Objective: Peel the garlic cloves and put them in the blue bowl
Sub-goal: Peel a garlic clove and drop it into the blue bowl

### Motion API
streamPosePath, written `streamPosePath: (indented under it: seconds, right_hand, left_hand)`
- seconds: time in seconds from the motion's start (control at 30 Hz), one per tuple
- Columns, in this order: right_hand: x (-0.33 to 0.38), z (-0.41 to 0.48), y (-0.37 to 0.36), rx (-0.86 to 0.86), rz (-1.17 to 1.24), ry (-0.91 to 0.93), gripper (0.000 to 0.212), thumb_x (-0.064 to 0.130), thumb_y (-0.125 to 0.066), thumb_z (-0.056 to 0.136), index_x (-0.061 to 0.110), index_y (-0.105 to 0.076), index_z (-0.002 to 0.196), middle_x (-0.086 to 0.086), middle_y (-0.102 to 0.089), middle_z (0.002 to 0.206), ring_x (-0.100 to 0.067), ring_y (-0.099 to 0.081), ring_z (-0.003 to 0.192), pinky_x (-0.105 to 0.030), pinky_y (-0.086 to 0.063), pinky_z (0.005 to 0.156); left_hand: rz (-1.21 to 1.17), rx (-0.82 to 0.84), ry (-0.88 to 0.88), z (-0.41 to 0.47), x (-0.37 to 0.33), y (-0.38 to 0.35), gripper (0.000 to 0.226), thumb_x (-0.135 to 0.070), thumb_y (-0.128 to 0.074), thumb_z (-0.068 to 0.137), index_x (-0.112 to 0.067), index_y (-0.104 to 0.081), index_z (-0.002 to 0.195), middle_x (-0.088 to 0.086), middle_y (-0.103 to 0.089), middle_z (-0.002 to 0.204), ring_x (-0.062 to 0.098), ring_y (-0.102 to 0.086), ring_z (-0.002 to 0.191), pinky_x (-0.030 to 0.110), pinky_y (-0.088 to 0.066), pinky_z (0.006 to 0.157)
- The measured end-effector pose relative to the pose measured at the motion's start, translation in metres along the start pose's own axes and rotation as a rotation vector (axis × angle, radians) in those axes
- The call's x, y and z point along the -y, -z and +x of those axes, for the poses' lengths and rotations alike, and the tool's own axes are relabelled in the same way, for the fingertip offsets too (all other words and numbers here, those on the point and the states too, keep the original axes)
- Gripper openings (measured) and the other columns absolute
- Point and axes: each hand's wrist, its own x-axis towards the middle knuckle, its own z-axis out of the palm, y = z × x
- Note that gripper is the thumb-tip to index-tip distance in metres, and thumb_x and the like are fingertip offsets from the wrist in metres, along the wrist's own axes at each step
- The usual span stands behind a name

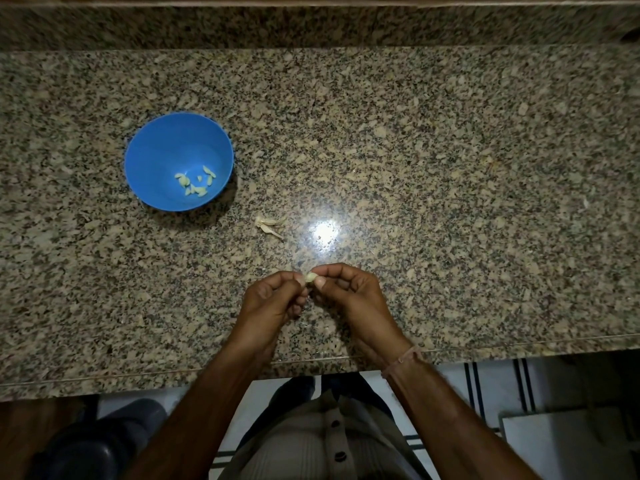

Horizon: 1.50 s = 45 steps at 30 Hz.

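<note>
A pale garlic clove (310, 277) is pinched between the fingertips of both hands, low over the granite counter near its front edge. My left hand (273, 299) holds it from the left, my right hand (349, 292) from the right, thumbs pressed against it. The blue bowl (156, 147) stands on the counter to the upper left, well apart from my hands. Several peeled cloves (194, 181) lie in its bottom right part.
A scrap of dry garlic skin (269, 226) lies on the granite counter (450, 168) between bowl and hands. A bright light glare shows beside it. The counter's front edge (138, 379) runs under my forearms. A raised granite ledge backs the counter.
</note>
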Motion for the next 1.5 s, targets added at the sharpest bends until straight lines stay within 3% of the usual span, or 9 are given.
streamPosePath:
  seconds: [0.27,0.47,0.67,0.83,0.93,1.0,1.13,1.33,1.5]
  right_hand:
    - [-0.006,0.008,0.003,0.038,0.109,-0.146,0.013,-0.001,-0.067,0.097,0.004,-0.075,0.107,-0.01,-0.077,0.092,-0.014,-0.068,0.079,-0.026,-0.057,0.079]
    - [-0.004,0.006,0.003,0.012,0.069,-0.082,0.014,0.0,-0.067,0.097,0.001,-0.073,0.11,-0.008,-0.079,0.094,-0.013,-0.07,0.083,-0.027,-0.058,0.08]
    - [0.002,0.001,0.002,-0.011,-0.144,0.091,0.01,0.003,-0.074,0.094,0.001,-0.077,0.104,-0.016,-0.079,0.099,-0.022,-0.074,0.093,-0.035,-0.061,0.087]
    - [-0.001,0.001,0.003,-0.014,-0.242,0.149,0.013,0.001,-0.077,0.092,0.005,-0.08,0.104,-0.011,-0.08,0.097,-0.022,-0.076,0.093,-0.039,-0.063,0.088]
    - [-0.01,0.004,0.009,-0.098,-0.529,0.328,0.026,-0.003,-0.069,0.092,0.014,-0.082,0.107,0.004,-0.08,0.106,-0.012,-0.074,0.104,-0.041,-0.061,0.095]
    - [-0.014,0.004,0.01,-0.116,-0.655,0.417,0.023,0.01,-0.072,0.093,0.021,-0.081,0.112,0.012,-0.078,0.108,-0.009,-0.073,0.104,-0.041,-0.061,0.093]
    - [-0.01,0.005,0.001,-0.053,-0.452,0.303,0.013,0.012,-0.079,0.092,0.012,-0.081,0.105,0.002,-0.08,0.098,-0.017,-0.076,0.096,-0.037,-0.063,0.087]
    - [-0.013,0.014,0.002,-0.071,-0.346,0.203,0.004,0.014,-0.078,0.092,0.015,-0.081,0.095,-0.006,-0.08,0.094,-0.028,-0.077,0.094,-0.055,-0.062,0.09]
    - [-0.009,0.02,-0.016,0.009,-0.427,0.255,0.007,0.005,-0.079,0.09,0.005,-0.082,0.096,-0.005,-0.081,0.091,-0.021,-0.078,0.091,-0.035,-0.063,0.083]
  left_hand:
    - [0.281,-0.052,-0.129,-0.002,0.001,0.001,0.016,-0.012,-0.062,0.101,-0.005,-0.073,0.091,0.005,-0.063,0.068,0.012,-0.053,0.061,0.028,-0.043,0.058]
    - [0.691,-0.219,-0.33,0.002,0.008,0.006,0.025,-0.028,-0.071,0.097,-0.016,-0.065,0.076,-0.001,-0.064,0.064,0.01,-0.056,0.057,0.031,-0.046,0.057]
    - [0.404,-0.114,-0.37,-0.004,0.005,-0.002,0.013,-0.009,-0.066,0.101,-0.018,-0.073,0.107,0.001,-0.076,0.095,0.017,-0.073,0.089,0.026,-0.06,0.078]
    - [0.234,-0.149,-0.257,-0.001,0.005,-0.002,0.008,-0.008,-0.069,0.098,-0.009,-0.077,0.1,0.014,-0.077,0.086,0.024,-0.071,0.078,0.03,-0.058,0.069]
    - [0.116,-0.166,-0.174,-0.001,0.005,0.0,0.012,-0.005,-0.068,0.098,-0.004,-0.077,0.105,0.015,-0.075,0.082,0.019,-0.068,0.076,0.024,-0.056,0.063]
    - [0.105,-0.171,-0.181,0.0,0.007,0.001,0.013,-0.004,-0.068,0.097,-0.004,-0.077,0.106,0.014,-0.077,0.083,0.02,-0.07,0.075,0.025,-0.058,0.064]
    - [0.159,-0.182,-0.231,-0.002,0.007,-0.002,0.01,-0.002,-0.069,0.098,-0.006,-0.075,0.105,0.014,-0.079,0.088,0.022,-0.075,0.078,0.026,-0.06,0.066]
    - [0.268,-0.187,-0.262,-0.005,0.012,0.005,0.024,-0.001,-0.059,0.103,-0.016,-0.073,0.114,0.0,-0.079,0.102,0.017,-0.076,0.085,0.03,-0.062,0.072]
    - [0.175,-0.209,-0.194,-0.009,0.02,0.022,0.012,-0.022,-0.071,0.099,-0.012,-0.078,0.1,0.008,-0.072,0.074,0.012,-0.061,0.063,0.03,-0.046,0.059]
